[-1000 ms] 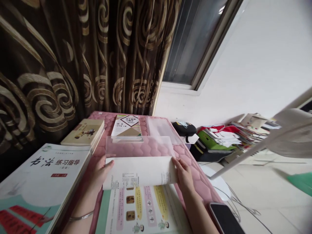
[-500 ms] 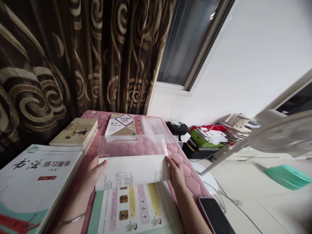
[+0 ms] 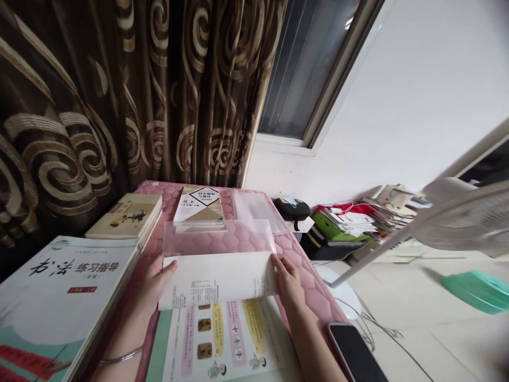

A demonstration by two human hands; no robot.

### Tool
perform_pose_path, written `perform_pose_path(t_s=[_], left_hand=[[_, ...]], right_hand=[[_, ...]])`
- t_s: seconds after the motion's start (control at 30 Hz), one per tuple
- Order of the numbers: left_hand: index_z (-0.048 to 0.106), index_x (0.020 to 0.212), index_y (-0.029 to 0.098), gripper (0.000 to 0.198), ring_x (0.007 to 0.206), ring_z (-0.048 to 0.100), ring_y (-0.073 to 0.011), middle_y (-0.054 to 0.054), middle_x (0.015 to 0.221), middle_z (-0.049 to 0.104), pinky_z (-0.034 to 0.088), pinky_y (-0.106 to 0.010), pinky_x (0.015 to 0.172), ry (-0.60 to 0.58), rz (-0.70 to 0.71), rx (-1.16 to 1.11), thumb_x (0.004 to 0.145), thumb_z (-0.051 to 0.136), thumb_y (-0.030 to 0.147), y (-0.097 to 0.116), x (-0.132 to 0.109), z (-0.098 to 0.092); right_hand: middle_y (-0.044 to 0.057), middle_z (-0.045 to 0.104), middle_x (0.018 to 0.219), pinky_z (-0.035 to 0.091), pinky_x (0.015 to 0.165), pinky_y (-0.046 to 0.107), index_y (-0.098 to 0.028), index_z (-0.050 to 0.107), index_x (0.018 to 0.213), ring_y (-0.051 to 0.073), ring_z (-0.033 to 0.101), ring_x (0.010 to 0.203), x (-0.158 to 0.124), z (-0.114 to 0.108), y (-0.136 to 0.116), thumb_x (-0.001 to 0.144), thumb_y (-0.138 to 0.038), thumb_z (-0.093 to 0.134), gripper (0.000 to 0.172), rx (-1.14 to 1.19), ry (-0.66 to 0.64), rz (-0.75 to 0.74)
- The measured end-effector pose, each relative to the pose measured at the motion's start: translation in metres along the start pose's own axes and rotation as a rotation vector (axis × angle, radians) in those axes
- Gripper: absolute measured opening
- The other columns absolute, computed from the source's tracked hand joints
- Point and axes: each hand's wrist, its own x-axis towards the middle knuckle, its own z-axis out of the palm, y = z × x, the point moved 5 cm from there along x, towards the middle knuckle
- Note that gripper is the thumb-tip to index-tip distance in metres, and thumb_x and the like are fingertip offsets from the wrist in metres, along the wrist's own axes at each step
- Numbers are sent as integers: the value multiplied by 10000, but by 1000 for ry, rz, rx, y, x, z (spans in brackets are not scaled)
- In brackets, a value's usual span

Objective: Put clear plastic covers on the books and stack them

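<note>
An open book [image 3: 225,334] with coloured figures and characters lies in front of me at the bottom middle. Its white upper leaf [image 3: 222,273] is lifted, and a clear plastic book cover [image 3: 218,236] sticks out beyond its far edge. My left hand [image 3: 157,278] pinches the leaf's left edge, thumb on top, its fingers mostly hidden beneath. On the opposite edge my right hand [image 3: 287,278] grips leaf and plastic together at the corner. A black phone [image 3: 356,353] rests beside my right forearm.
Book stacks [image 3: 75,281] [image 3: 129,215] stand at left. A workbook [image 3: 201,204] and another clear cover [image 3: 256,212] lie at the back of the pink quilted surface [image 3: 318,289]. A fan [image 3: 457,217], loose cables [image 3: 379,326] and a green stool [image 3: 477,291] are on the right.
The view has shifted slightly, so everything sits a little further right. Both hands keep the same hold on the leaf and plastic.
</note>
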Motion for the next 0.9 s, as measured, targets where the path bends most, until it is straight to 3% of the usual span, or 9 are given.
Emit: perform_pose_path(t_s=[0.23, 0.53, 0.9], left_hand=[[640, 1048, 132, 649, 897, 706, -318, -119, 939, 764, 538, -349, 723, -12, 16, 84, 559, 846, 505, 5, -1, -7], [671, 966, 133, 547, 864, 709, -322, -114, 880, 766, 548, -384, 737, 26, 16, 62, 562, 830, 466, 0, 2, -6], [657, 929, 138, 472, 750, 713, -286, -68, 768, 754, 537, -334, 641, 44, -35, 96, 589, 813, 425, -4, 2, -7]], right_hand=[[-42, 473, 548, 253, 479, 268, -212, 588, 629, 120, 349, 512, -2, 3, -7, 591, -667, 746, 483, -42, 77, -58], [-33, 519, 556, 264, 470, 270, -214, 613, 676, 134, 388, 507, 4, -3, 9, 632, -639, 746, 448, -44, 72, -53], [2, 591, 605, 359, 513, 286, -209, 654, 647, 174, 471, 576, -6, 2, -10, 660, -689, 705, 483, -176, 77, -136]])
